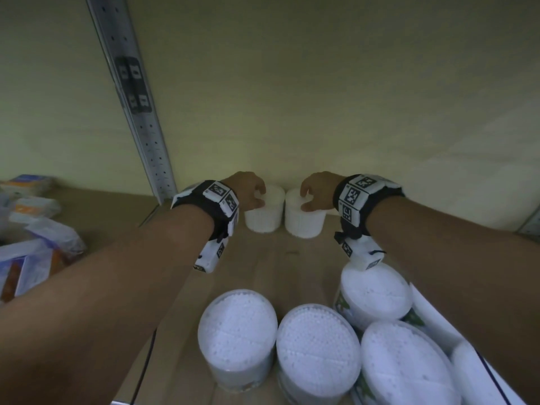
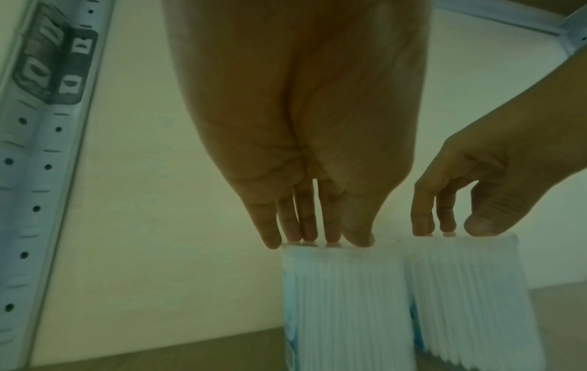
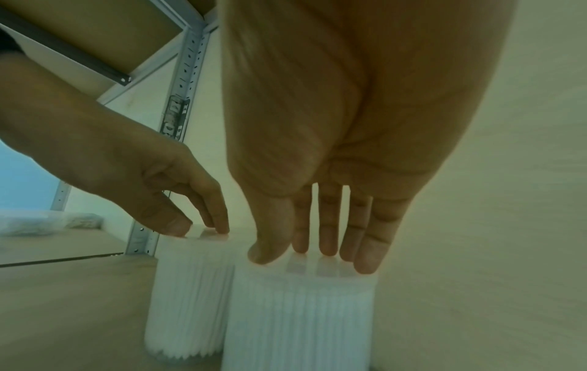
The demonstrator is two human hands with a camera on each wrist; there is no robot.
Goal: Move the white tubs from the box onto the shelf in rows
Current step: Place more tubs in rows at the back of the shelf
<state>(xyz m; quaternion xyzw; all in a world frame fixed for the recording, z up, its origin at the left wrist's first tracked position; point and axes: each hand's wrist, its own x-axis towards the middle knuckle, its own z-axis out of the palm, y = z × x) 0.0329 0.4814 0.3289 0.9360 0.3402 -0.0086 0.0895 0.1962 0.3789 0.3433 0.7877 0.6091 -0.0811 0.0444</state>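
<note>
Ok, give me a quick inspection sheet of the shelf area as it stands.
Surface: wooden shelf board, bare in the middle.
Job's things: two white tubs upright side by side at the back wall; more tubs at the front.
Clutter: packets on the left.
Grips: left hand and right hand each rest fingertips on a tub top.
Cables: nothing seen.
Surroundings: perforated metal upright, pale wall.

Packets (image 1: 35,252) at the left are blurred; front tubs (image 1: 406,366) run off the bottom edge — labels unreadable.
</note>
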